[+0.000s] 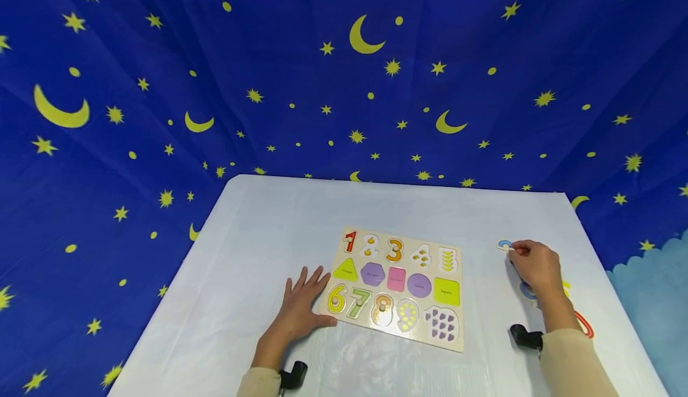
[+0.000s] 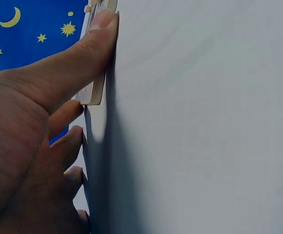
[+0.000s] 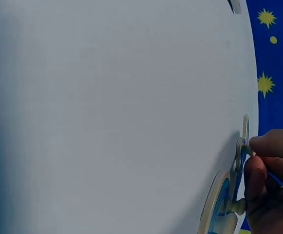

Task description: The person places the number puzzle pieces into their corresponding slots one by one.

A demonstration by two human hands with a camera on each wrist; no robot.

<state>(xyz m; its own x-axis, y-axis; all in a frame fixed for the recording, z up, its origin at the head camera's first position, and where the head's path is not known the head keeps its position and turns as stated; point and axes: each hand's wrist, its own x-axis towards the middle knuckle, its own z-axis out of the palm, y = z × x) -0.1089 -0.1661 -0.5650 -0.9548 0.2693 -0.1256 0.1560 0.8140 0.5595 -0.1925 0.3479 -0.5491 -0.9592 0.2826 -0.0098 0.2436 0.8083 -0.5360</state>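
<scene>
A pale wooden number puzzle board [image 1: 423, 332] lies flat on the white table. My left hand [image 1: 298, 312] rests spread at its lower left corner, the thumb touching the board's near edge; the left wrist view shows this thumb [image 2: 90, 46] against the edge. Off to the right of the board, my right hand [image 1: 539, 267] pinches a blue puzzle piece [image 1: 504, 245] between thumb and fingertips. In the right wrist view that piece [image 3: 239, 153] stands edge-on, at or close above the table. Its full shape is partly hidden by the fingers.
Under and beside the right forearm lie a blue piece [image 1: 527, 291], a yellow piece [image 1: 567, 288] and a red piece [image 1: 586, 325], partly covered. The board's 1, 3, 6, 7 and 8 pieces sit in their recesses; other recesses show printed pictures. A starry blue curtain [image 1: 301, 74] stands behind.
</scene>
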